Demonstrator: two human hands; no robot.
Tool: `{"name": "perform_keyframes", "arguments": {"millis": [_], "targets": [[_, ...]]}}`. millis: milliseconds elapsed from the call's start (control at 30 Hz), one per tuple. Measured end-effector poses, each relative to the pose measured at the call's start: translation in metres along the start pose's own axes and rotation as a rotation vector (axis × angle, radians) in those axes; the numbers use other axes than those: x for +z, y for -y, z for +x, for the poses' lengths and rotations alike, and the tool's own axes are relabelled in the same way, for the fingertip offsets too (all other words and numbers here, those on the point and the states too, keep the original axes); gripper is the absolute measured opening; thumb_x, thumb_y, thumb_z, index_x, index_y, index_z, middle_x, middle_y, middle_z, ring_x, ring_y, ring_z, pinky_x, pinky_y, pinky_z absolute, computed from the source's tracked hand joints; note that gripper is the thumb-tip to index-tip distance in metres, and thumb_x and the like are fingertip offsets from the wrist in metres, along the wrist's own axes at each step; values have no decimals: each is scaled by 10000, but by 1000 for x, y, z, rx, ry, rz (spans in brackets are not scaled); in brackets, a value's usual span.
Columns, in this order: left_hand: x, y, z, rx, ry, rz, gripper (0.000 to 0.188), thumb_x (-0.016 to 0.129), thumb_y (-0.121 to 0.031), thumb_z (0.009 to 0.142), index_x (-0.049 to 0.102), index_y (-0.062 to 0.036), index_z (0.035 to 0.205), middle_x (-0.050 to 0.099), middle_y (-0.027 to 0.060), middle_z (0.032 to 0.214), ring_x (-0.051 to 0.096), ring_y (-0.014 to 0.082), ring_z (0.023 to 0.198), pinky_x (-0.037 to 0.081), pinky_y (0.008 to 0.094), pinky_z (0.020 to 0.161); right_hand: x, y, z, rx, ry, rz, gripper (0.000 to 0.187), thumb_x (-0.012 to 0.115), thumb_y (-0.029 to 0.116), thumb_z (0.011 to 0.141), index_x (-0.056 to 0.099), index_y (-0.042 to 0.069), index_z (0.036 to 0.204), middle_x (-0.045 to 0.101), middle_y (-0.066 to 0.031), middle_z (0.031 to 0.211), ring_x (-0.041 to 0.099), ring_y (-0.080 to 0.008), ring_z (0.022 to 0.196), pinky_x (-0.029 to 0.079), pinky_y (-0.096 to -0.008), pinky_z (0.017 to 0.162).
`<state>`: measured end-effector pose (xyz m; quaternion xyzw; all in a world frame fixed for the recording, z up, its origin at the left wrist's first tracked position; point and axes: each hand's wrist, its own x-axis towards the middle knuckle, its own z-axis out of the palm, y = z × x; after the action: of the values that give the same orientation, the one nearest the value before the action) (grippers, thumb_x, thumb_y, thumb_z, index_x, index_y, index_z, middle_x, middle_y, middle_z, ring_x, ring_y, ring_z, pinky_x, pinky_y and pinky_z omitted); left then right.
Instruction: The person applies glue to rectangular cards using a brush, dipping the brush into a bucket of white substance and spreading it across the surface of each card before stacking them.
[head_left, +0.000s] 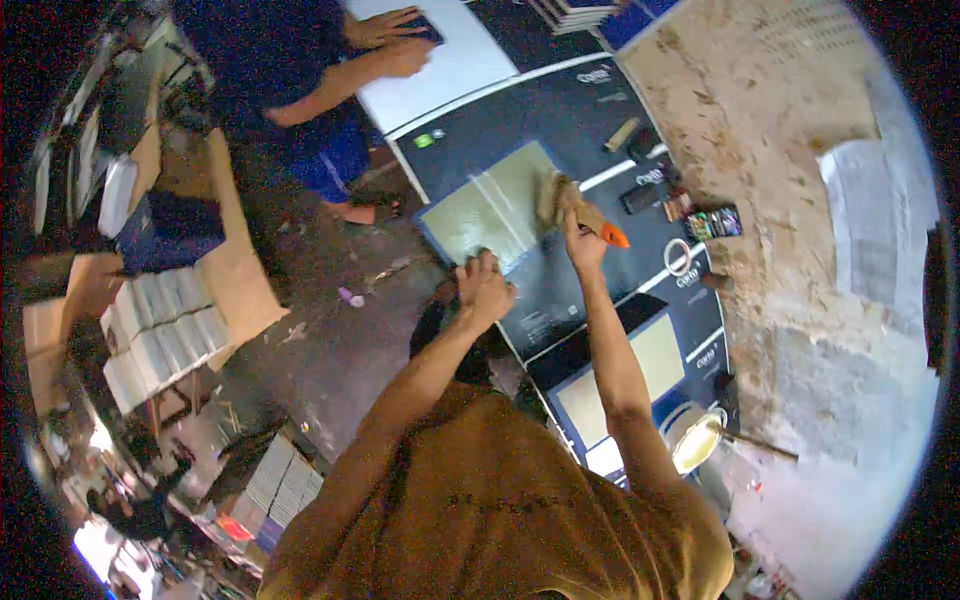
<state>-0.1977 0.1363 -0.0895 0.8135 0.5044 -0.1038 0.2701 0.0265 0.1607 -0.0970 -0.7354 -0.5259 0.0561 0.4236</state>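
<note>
My right hand point(584, 243) is closed round the handle of a wide brush point(556, 200), whose orange end sticks out past the fingers. The blurred bristles are at the right part of a blue-edged sheet point(475, 215) with a pale, glossy, wet-looking face. A thin lighter strip crosses the middle of that sheet. My left hand point(485, 288) lies on the sheet's near edge with the fingers spread and nothing held. Under the sheet is a black-topped table point(545, 310). Closer to me on the right lies another blue-edged sheet with cream panels point(650, 362).
A bucket of pale paste point(695, 440) stands by my right forearm. Small boxes point(713, 222) and a tape roll point(679, 257) line the table's right side. Another person's hands point(405, 57) work on a white board point(440, 85). Book stacks point(165, 325) and cardboard are at left.
</note>
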Motion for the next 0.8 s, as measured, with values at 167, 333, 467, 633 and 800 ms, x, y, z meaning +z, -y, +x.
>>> {"name": "perform_keyframes", "arguments": {"millis": [167,333,467,633,800], "targets": [[11,2,4,-34,-21,-54,683,623,-419,816,528,33,1319,456,211,1410,438,368,1292,305,577,1078,23,8,32,24,350,-12,224,667,210,891,721,32,1014,717,-165,972,693,-303,858,533,-389,731],[15,7,-2,34,-126,-134,595,654,-391,798,639,76,1166,447,265,1377,412,399,1294,275,568,1080,32,37,27,-189,527,-371,307,630,200,895,681,47,1156,709,-178,1005,680,-340,911,538,-412,778],[15,4,-4,31,-76,-124,592,652,-416,839,674,83,1156,407,243,1430,342,386,1347,244,524,1083,54,50,-13,-253,592,-52,320,623,260,909,691,48,1140,705,-200,1039,675,-366,957,528,-438,860],[19,1,-7,2,-93,-129,563,630,-431,844,701,37,1148,422,219,1430,342,367,1352,240,528,1083,42,36,5,9,546,-163,327,603,305,922,715,25,1047,710,-201,1009,671,-349,999,516,-422,893],[30,-1,-10,21,-94,-104,577,608,-420,836,678,7,1217,414,223,1444,294,393,1397,186,573,1123,73,36,-27,-189,456,14,222,666,223,859,688,12,926,690,-213,892,675,-403,835,539,-467,752]]}}
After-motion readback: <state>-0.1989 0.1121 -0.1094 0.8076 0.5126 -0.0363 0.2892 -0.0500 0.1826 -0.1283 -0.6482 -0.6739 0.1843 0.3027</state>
